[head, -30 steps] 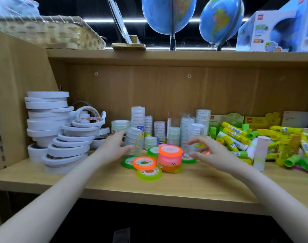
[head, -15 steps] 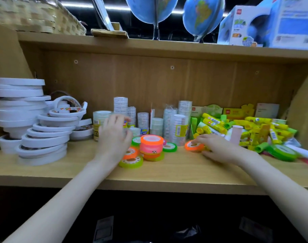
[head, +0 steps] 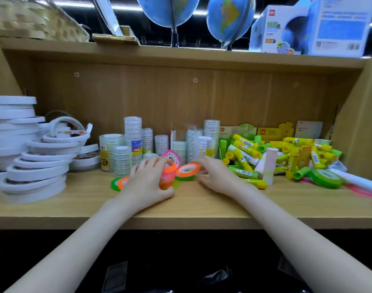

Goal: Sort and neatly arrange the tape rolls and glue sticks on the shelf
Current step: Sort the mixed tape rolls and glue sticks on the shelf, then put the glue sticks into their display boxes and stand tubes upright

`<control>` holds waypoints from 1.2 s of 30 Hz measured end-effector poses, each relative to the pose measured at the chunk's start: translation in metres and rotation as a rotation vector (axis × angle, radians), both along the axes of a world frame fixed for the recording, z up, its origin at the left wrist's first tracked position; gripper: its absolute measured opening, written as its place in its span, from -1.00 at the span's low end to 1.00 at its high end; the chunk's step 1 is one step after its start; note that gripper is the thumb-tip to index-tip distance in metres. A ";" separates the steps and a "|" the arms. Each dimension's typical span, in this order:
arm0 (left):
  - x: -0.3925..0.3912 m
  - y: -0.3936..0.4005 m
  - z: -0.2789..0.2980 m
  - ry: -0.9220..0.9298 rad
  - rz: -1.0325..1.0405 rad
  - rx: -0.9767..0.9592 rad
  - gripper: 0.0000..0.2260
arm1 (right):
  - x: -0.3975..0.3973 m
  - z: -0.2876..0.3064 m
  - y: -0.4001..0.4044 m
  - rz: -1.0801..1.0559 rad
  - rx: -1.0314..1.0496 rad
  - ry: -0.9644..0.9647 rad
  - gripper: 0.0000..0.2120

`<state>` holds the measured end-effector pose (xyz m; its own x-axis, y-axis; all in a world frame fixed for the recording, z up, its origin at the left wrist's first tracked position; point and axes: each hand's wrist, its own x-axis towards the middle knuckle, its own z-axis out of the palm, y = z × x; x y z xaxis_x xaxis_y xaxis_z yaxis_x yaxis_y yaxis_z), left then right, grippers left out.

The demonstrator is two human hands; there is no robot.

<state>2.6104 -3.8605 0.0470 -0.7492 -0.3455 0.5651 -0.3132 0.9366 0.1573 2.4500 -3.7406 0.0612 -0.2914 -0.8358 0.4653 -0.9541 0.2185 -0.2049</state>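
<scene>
Both hands now flank the coloured tape stack (head: 167, 176)

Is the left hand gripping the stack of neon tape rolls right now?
Yes, the left hand has its fingers and thumb curled round the orange and pink neon stack standing on the shelf.

Globes (head: 168, 9), wicker basket (head: 32, 20), boxes (head: 312, 28) above.
</scene>
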 end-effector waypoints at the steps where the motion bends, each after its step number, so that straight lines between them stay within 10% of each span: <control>1: 0.001 -0.002 -0.001 0.008 0.014 -0.005 -0.49 | 0.000 0.000 0.006 0.002 -0.043 0.001 -0.61; 9: -0.028 0.043 0.003 0.345 -0.192 -0.213 -0.63 | -0.018 -0.019 0.114 -0.108 -0.293 0.157 -0.87; 19: -0.111 0.106 0.001 -0.169 -0.419 -0.043 -0.71 | -0.045 -0.023 0.162 -0.202 -0.246 -0.135 -0.74; 26: -0.132 0.108 0.002 -0.086 -0.298 -0.101 -0.55 | -0.083 -0.024 0.208 -0.455 -0.396 -0.065 -0.84; 32: -0.149 0.117 -0.001 -0.138 -0.285 -0.024 -0.20 | -0.092 -0.015 0.222 -0.424 -0.185 -0.276 -0.21; 36: -0.156 0.120 -0.002 -0.237 -0.255 -0.011 -0.27 | -0.076 -0.004 0.191 -0.240 -0.329 -0.406 -0.24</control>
<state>2.4547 -3.7401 0.0452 -0.9214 -0.1252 0.3678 -0.0958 0.9906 0.0972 2.3736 -3.5491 0.0577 -0.6649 -0.5543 0.5007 -0.7160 0.2818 -0.6387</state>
